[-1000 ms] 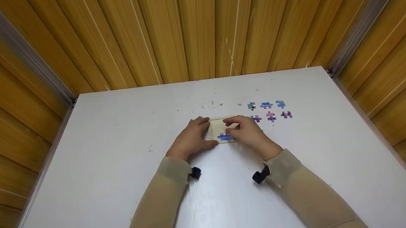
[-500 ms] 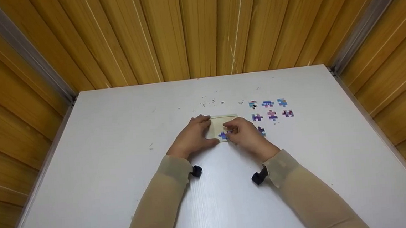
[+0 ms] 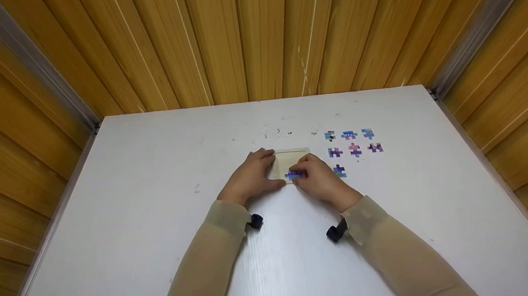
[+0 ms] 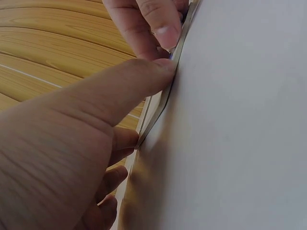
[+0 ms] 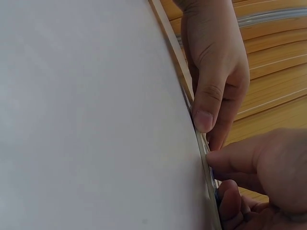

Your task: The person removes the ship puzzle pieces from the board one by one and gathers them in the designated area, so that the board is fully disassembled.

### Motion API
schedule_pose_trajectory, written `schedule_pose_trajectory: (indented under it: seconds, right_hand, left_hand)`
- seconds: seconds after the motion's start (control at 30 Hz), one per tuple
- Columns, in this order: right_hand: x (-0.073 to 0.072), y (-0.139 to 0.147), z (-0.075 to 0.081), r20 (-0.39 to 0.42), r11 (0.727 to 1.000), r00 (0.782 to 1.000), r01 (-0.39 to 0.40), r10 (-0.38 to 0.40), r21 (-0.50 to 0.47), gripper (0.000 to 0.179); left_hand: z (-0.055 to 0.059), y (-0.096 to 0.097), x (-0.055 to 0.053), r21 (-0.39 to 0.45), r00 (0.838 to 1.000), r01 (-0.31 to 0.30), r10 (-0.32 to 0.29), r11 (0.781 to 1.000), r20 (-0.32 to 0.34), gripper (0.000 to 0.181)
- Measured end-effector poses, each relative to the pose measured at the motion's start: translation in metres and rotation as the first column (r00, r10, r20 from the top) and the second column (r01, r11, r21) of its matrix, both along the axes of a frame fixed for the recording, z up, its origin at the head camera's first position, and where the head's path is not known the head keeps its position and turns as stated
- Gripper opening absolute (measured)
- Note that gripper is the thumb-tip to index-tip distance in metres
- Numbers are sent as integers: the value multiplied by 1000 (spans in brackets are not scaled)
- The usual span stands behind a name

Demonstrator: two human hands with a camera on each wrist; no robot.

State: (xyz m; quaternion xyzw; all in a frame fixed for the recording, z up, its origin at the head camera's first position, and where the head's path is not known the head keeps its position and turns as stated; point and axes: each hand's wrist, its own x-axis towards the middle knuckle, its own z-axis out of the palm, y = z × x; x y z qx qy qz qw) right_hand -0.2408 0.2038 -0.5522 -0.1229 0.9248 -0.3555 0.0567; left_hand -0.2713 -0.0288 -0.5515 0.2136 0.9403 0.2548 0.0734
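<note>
In the head view my left hand (image 3: 252, 176) grips the left side of a small pale puzzle tray (image 3: 286, 160), thumb along its near edge and fingers at its far left corner. Blue-purple jigsaw pieces (image 3: 290, 175) lie in the tray's near part. My right hand (image 3: 319, 176) reaches in from the right, thumb and fingertips pinching a jigsaw piece there, mostly covered by the fingers. The left wrist view shows the left thumb (image 4: 144, 74) pressed on the tray's rim, close to the right fingertips. From the right wrist, the right thumb (image 5: 232, 158) is at the tray's near edge.
Several loose jigsaw pieces lie in rows to the right of the tray, among them a pink one (image 3: 354, 149) and a purple one (image 3: 339, 170) beside the right hand. Dark marks spot the white table (image 3: 182, 246). Wood-patterned panels (image 3: 219, 44) stand behind it.
My right thumb and fingers have moved down and slightly left onto the blue-purple pieces. A loose purple piece beside the right hand, mostly hidden before, now shows. The left hand keeps its hold.
</note>
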Motion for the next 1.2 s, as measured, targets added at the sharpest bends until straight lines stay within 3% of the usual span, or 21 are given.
schedule_pose_trajectory:
  seconds: [1.2]
  right_hand:
    - [1,-2,1,-7,1000,1000,-7,7,2,34]
  left_hand:
    - [-2,-1,-2,29,1000,-2,1,1000,24,95]
